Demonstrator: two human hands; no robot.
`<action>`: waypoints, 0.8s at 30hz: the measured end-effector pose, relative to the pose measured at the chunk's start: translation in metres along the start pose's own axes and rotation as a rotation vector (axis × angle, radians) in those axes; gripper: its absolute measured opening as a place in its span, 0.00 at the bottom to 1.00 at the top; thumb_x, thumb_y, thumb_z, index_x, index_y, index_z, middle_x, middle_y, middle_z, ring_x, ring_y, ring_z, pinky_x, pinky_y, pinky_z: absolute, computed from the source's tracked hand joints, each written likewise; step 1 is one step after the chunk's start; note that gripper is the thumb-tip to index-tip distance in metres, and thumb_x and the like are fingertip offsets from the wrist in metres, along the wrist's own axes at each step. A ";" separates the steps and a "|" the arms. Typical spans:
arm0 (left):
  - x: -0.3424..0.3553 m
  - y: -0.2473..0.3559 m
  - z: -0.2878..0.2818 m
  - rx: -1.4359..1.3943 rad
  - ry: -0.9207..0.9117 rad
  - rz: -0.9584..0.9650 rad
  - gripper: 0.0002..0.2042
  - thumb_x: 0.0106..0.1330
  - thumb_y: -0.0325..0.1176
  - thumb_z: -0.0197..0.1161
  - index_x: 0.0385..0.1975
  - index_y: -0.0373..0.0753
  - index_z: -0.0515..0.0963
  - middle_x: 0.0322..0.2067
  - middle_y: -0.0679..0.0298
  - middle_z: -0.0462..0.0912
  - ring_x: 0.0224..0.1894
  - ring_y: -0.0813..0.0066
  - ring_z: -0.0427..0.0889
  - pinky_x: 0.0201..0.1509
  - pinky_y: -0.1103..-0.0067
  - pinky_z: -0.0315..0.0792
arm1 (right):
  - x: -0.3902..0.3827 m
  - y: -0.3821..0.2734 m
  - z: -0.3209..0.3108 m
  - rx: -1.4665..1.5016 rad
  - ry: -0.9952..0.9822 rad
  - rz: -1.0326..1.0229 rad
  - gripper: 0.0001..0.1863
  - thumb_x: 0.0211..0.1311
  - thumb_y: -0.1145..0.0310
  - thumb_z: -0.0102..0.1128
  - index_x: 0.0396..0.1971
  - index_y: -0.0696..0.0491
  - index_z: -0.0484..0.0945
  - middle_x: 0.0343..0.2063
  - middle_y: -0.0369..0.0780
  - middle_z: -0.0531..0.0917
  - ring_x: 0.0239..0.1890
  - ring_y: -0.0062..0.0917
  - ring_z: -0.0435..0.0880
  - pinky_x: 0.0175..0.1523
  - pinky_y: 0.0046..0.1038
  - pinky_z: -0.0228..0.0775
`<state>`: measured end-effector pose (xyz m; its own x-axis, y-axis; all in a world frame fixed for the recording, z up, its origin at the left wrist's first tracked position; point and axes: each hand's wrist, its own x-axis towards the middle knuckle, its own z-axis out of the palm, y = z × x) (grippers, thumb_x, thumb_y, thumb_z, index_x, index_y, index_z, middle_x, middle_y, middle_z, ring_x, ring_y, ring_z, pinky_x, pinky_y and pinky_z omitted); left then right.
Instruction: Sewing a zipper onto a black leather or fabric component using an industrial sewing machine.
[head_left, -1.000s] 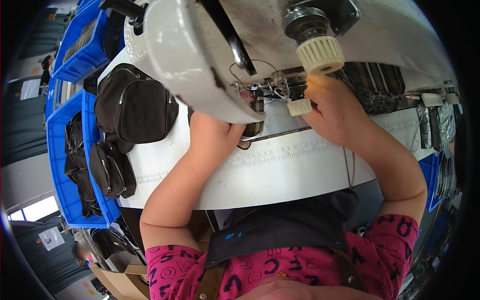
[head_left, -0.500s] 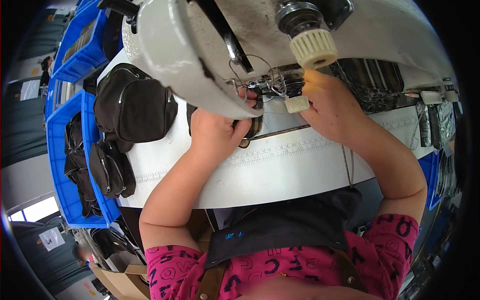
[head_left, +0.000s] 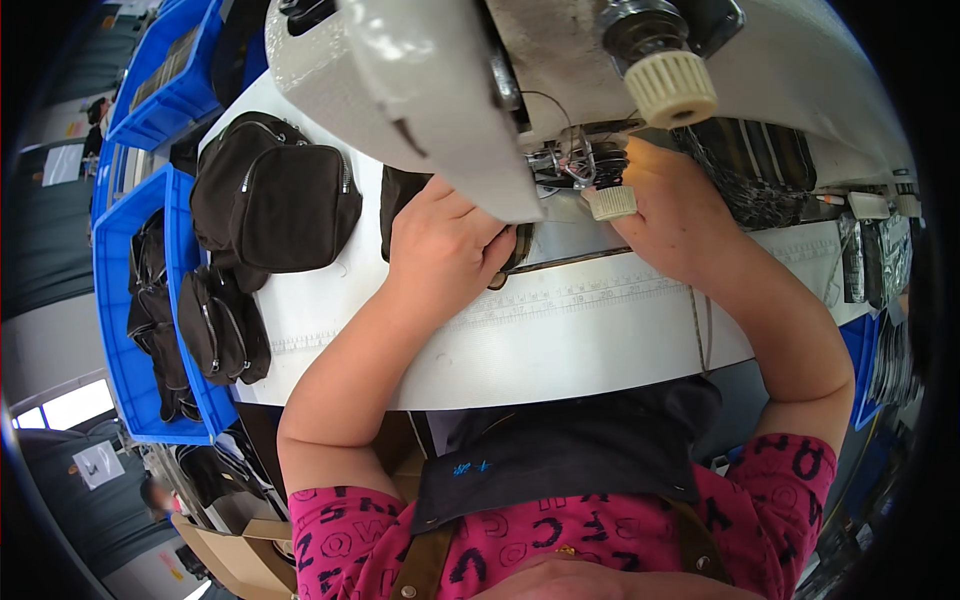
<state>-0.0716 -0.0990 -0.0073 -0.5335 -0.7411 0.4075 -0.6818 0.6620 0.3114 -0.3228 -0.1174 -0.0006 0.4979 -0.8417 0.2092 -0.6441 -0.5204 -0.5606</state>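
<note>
A sewing machine [head_left: 430, 95] overhangs the table [head_left: 570, 355], partly screening the left hand [head_left: 440, 240], on dark fabric [head_left: 397, 195], and right hand [head_left: 680, 215], beside a cream knob [head_left: 612, 203]; neither one's grip can be told. At left, a blue bin [head_left: 181, 205] holds dark pouches [head_left: 150, 265].

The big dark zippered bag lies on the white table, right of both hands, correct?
Wrong side: the head view shows the big dark zippered bag on the white table, left of both left hand and right hand.
</note>
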 end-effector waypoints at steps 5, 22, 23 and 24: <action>0.002 0.006 -0.001 0.011 -0.001 -0.028 0.13 0.47 0.22 0.71 0.35 0.39 0.84 0.41 0.68 0.87 0.41 0.63 0.82 0.45 0.71 0.78 | 0.000 -0.011 -0.005 -0.018 0.014 0.036 0.09 0.63 0.70 0.63 0.41 0.53 0.84 0.32 0.44 0.79 0.35 0.43 0.83 0.40 0.41 0.76; -0.002 0.004 -0.004 0.037 0.061 0.020 0.12 0.48 0.25 0.72 0.35 0.42 0.84 0.40 0.72 0.85 0.43 0.70 0.82 0.43 0.77 0.80 | -0.012 -0.028 -0.014 -0.355 -0.063 -0.127 0.08 0.58 0.67 0.65 0.24 0.53 0.77 0.28 0.41 0.75 0.31 0.35 0.82 0.34 0.38 0.75; -0.003 0.003 -0.003 0.046 0.060 0.011 0.12 0.48 0.26 0.72 0.35 0.42 0.84 0.40 0.72 0.85 0.43 0.70 0.82 0.43 0.77 0.80 | -0.012 -0.029 -0.015 -0.331 -0.035 -0.119 0.09 0.58 0.65 0.67 0.24 0.53 0.78 0.28 0.40 0.75 0.31 0.35 0.82 0.34 0.38 0.75; -0.003 0.003 -0.003 0.052 0.068 0.007 0.12 0.48 0.26 0.72 0.35 0.42 0.84 0.40 0.72 0.85 0.43 0.70 0.82 0.43 0.77 0.80 | -0.011 -0.029 -0.015 -0.334 -0.035 -0.130 0.09 0.58 0.65 0.67 0.24 0.53 0.78 0.28 0.40 0.75 0.31 0.35 0.82 0.34 0.38 0.75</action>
<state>-0.0707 -0.0942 -0.0051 -0.5040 -0.7263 0.4675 -0.7045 0.6588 0.2640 -0.3186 -0.0950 0.0249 0.6037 -0.7631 0.2309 -0.7257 -0.6459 -0.2373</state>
